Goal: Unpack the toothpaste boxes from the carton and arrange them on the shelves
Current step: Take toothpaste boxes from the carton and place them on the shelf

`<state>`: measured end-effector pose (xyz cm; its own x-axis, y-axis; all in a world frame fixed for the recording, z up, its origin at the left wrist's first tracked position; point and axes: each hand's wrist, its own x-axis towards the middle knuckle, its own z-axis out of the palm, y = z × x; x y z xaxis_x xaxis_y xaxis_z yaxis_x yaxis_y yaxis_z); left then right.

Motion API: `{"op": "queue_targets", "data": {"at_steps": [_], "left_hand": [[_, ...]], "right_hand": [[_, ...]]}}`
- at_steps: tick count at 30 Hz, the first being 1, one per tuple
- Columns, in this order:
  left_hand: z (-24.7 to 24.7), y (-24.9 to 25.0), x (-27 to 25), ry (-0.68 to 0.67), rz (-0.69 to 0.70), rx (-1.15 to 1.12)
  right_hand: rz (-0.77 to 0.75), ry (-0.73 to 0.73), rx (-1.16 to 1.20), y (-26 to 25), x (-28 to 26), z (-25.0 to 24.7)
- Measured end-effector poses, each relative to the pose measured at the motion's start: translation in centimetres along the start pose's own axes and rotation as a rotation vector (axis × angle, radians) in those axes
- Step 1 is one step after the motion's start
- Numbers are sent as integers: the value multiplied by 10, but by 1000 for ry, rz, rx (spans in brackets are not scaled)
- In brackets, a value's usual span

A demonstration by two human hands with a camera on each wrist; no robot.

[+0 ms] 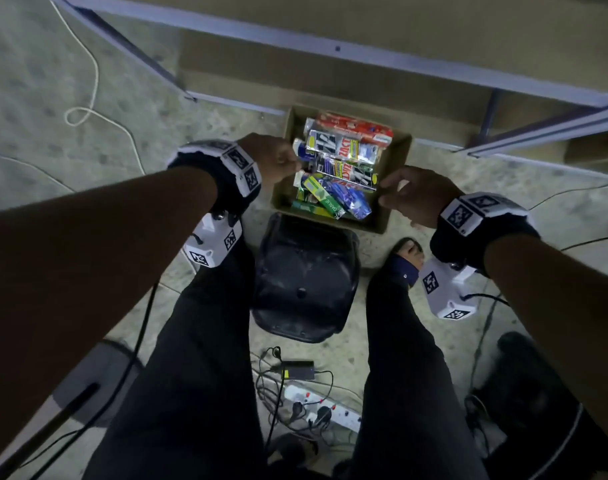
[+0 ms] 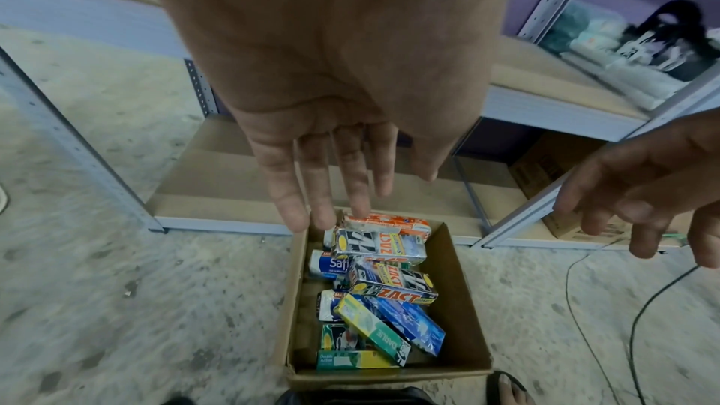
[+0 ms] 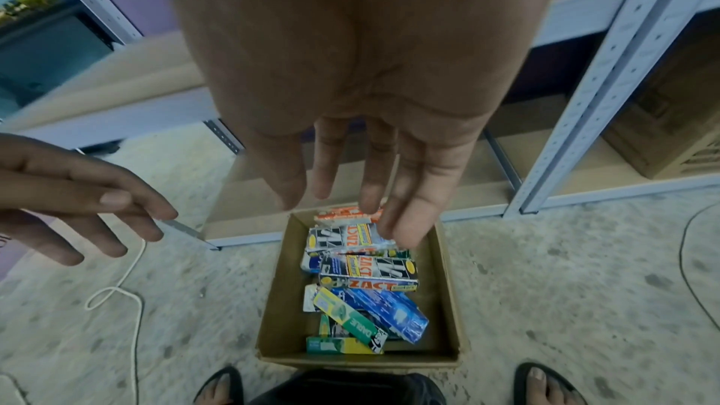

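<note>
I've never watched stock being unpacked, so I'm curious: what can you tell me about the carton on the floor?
The carton is a small brown cardboard box, open at the top, sitting on the speckled floor just in front of the lowest shelf. Its walls look plain and a little worn. Inside lie toothpaste boxes in a loose jumble: silver-black ZACT ones, an orange one at the far end, blue and green ones at the near end. Both hands hover open above it; neither touches it.
</note>
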<state>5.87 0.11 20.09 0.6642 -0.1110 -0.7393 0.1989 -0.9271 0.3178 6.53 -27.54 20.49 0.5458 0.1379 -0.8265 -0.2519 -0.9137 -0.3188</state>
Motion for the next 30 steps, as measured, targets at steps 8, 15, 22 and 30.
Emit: {"op": "queue_targets", "data": {"at_steps": [8, 15, 22, 30], "left_hand": [[65, -42, 88, 121, 19, -58], [98, -57, 156, 189, 78, -22], [102, -56, 218, 301, 210, -5], [109, -56, 267, 277, 269, -3]], "right_hand": [[30, 50, 1, 47, 100, 60], [-10, 154, -1, 69, 169, 88], [-13, 129, -32, 77, 216, 109], [-25, 134, 21, 90, 251, 131]]}}
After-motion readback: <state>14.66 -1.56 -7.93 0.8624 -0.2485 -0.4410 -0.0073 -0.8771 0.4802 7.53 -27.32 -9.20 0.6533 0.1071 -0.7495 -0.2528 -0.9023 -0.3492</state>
